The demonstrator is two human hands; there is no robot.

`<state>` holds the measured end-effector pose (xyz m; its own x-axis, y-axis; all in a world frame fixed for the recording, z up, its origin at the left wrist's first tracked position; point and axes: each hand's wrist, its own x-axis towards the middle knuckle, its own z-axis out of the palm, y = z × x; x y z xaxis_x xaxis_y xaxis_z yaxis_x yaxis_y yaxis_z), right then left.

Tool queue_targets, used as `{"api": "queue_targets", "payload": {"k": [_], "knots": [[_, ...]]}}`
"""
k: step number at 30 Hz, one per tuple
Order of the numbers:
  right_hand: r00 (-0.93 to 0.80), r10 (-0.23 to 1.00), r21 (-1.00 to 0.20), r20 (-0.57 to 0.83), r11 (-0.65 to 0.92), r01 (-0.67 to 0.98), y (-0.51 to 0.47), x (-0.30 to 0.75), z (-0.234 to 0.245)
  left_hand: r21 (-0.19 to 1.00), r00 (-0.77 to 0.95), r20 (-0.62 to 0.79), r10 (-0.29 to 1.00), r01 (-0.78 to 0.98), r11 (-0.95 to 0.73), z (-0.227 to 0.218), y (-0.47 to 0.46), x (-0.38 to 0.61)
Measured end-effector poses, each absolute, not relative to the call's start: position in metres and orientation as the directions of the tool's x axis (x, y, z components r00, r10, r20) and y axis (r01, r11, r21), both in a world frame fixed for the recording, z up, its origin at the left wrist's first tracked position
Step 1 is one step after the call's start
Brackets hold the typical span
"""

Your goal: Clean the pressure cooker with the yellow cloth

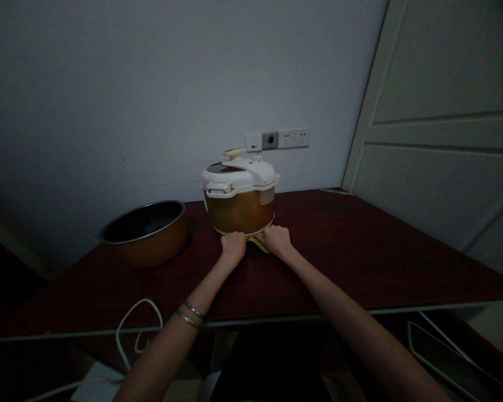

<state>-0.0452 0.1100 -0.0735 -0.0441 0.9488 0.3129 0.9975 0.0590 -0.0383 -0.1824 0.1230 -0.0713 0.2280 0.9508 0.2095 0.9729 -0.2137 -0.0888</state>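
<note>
A rice cooker with a white lid and golden-brown body stands on a dark red table. Both my hands rest on the table right in front of its base. My left hand is closed, knuckles up. My right hand is closed too. Between them lies a small yellow cloth, which both hands seem to grip; most of it is hidden under the fingers. Two bracelets sit on my left wrist.
The cooker's removable inner pot sits on the table to the left. A white cable loops over the front edge. Wall sockets are behind the cooker. A white door stands at the right.
</note>
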Motion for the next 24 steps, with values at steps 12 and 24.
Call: {"api": "queue_targets", "payload": {"k": [12, 24], "knots": [[-0.156, 0.936, 0.017, 0.316, 0.159, 0.987, 0.106, -0.063, -0.076, -0.085, 0.152, 0.170, 0.974, 0.987, -0.139, -0.055, 0.118, -0.208], [-0.069, 0.947, -0.025, 0.314, 0.081, 0.996, 0.110, -0.050, -0.076, -0.058, 0.197, 0.149, 0.969, 0.980, -0.191, -0.062, 0.119, -0.191]]}}
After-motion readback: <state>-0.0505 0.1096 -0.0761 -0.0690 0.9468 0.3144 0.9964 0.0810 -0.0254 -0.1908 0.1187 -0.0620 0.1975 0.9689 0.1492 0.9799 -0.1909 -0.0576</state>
